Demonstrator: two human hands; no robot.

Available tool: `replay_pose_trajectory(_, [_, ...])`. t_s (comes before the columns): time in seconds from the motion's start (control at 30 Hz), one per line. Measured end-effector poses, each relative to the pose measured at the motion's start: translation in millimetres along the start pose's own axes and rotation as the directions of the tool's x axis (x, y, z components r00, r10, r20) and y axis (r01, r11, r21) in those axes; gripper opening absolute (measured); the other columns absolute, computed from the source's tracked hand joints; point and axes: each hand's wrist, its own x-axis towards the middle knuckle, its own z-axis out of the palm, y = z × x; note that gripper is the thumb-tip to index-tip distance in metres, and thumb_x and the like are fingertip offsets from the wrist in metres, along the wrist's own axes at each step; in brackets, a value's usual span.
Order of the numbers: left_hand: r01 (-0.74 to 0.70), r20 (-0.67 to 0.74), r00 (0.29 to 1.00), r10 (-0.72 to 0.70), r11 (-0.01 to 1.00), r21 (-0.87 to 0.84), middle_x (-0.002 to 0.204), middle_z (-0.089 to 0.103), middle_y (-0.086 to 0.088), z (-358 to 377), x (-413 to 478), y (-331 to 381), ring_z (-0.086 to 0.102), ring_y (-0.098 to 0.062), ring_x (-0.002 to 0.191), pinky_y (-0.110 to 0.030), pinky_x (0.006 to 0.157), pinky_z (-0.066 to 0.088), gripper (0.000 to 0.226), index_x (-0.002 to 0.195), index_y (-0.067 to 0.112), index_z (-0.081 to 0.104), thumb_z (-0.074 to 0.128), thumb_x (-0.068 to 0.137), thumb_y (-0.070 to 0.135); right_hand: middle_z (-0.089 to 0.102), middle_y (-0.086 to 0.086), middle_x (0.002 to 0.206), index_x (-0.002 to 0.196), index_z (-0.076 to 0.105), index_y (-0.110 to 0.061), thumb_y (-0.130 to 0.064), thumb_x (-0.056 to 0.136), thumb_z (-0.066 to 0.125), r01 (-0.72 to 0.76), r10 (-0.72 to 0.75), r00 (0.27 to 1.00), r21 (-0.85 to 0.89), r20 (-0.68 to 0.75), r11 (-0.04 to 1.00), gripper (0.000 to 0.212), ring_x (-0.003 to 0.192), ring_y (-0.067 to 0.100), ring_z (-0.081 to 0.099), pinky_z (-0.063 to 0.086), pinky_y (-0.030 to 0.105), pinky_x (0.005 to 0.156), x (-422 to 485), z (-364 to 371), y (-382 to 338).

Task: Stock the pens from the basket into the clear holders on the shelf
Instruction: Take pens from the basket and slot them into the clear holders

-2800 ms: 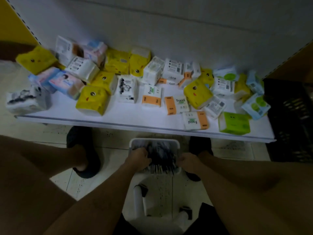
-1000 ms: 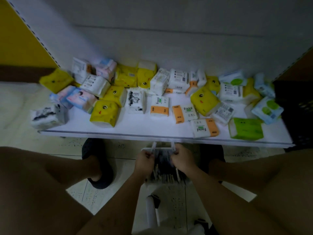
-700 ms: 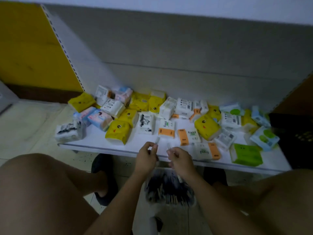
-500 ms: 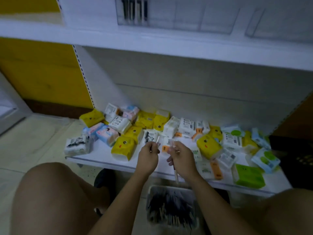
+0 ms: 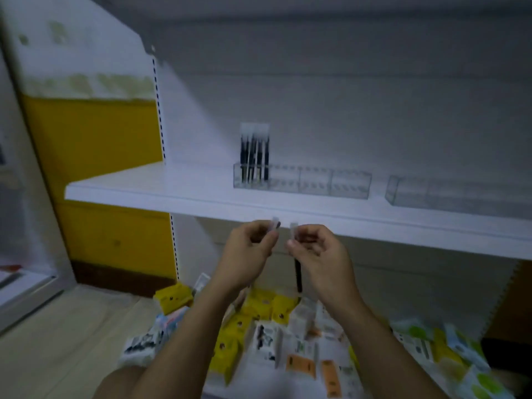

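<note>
The left hand [image 5: 247,251] is curled around a pen [image 5: 275,224], pinching it between thumb and fingers. Only the clear cap end shows above the knuckles; the hand hides the barrel. The right hand [image 5: 319,254] is curled too and pinches a second pen [image 5: 298,273] near its clear cap, with the dark barrel hanging almost straight down past the palm. The two hands are close together, their cap ends near each other but apart, and both are raised just below the front edge of the upper shelf [image 5: 172,194].

On that white shelf, back from the front edge and about midway along it, stands a clear holder [image 5: 316,182] split into a row of compartments. A bunch of stocked pens [image 5: 254,151], dark with clear caps, stands upright in its leftmost compartment. A second holder [image 5: 437,192] sits further toward the right end of the shelf, apart from the first. The view is blurred, so finer detail of the holders cannot be made out.

Below the arms, the lower shelf [image 5: 247,383] carries a loose spread of tissue packs [image 5: 172,296] in yellow, white, orange and green. A yellow panel [image 5: 95,139] stands at the left of the shelving, above a pale floor [image 5: 57,341]. The basket is out of view.
</note>
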Motion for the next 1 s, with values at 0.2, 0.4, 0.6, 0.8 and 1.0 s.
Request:
replay_pose_trajectory(0.2, [-0.061, 0.114, 0.992, 0.057, 0.997, 0.035, 0.092, 0.072, -0.002, -31.9, 34.9, 58.0, 0.07, -0.011, 0.085, -0.028, 0.078, 0.057, 0.023, 0.114, 0.016, 0.066, 0.063, 0.091, 0.015, 0.068, -0.006, 0.088, 0.095, 0.063, -0.029, -0.014, 0.084, 0.072, 0.097, -0.096, 0.995, -0.062, 0.026, 0.993, 0.021, 0.086, 0.006, 0.066, 0.054, 0.016, 0.073, 49.2, -7.2, -53.9])
replay_pose_trajectory(0.4, [-0.18, 0.088, 0.981, 0.173, 0.981, 0.076, 0.09, 0.07, -0.001, -40.9, 76.4, 84.9, 0.07, -0.008, 0.081, -0.03, 0.073, 0.06, 0.032, 0.119, 0.025, 0.061, 0.062, 0.091, 0.01, 0.066, 0.005, 0.09, 0.113, 0.063, -0.033, -0.012, 0.087, 0.069, 0.21, -0.206, 0.977, -0.086, 0.05, 0.974, 0.034, 0.086, 0.016, 0.068, 0.059, 0.033, 0.078, 97.2, -3.6, -78.8])
replay_pose_trajectory(0.6, [-0.29, 0.003, 0.955, 0.297, 0.929, 0.228, 0.094, 0.07, 0.002, -54.2, 124.8, 93.5, 0.07, -0.008, 0.079, -0.029, 0.072, 0.06, 0.027, 0.109, 0.03, 0.061, 0.066, 0.088, 0.015, 0.065, 0.003, 0.087, 0.111, 0.066, -0.027, -0.01, 0.084, 0.072, 0.256, -0.256, 0.967, -0.076, 0.016, 0.964, 0.032, 0.081, 0.018, 0.067, 0.06, 0.034, 0.073, 146.6, 6.0, -86.5])
replay_pose_trajectory(0.8, [-0.336, -0.062, 0.92, 0.388, 0.858, 0.388, 0.091, 0.07, 0.007, -69.3, 166.8, 93.4, 0.066, -0.002, 0.081, -0.014, 0.069, 0.053, 0.025, 0.104, 0.031, 0.061, 0.07, 0.085, 0.017, 0.063, 0.0, 0.083, 0.108, 0.065, -0.022, -0.01, 0.083, 0.073, 0.294, -0.299, 0.953, -0.08, -0.053, 0.952, 0.03, 0.08, 0.02, 0.068, 0.06, 0.031, 0.07, 195.8, 17.2, -89.1])
replay_pose_trajectory(1.0, [-0.385, -0.096, 0.877, 0.47, 0.808, 0.446, 0.087, 0.065, 0.014, -67.6, 197.4, 90.7, 0.062, 0.005, 0.08, -0.005, 0.071, 0.046, 0.027, 0.108, 0.027, 0.062, 0.071, 0.084, 0.02, 0.064, -0.003, 0.085, 0.106, 0.064, -0.025, -0.012, 0.083, 0.074, 0.341, -0.348, 0.937, -0.141, -0.035, 0.93, 0.028, 0.08, 0.015, 0.067, 0.06, 0.037, 0.074, 228.9, 35.4, -82.1])
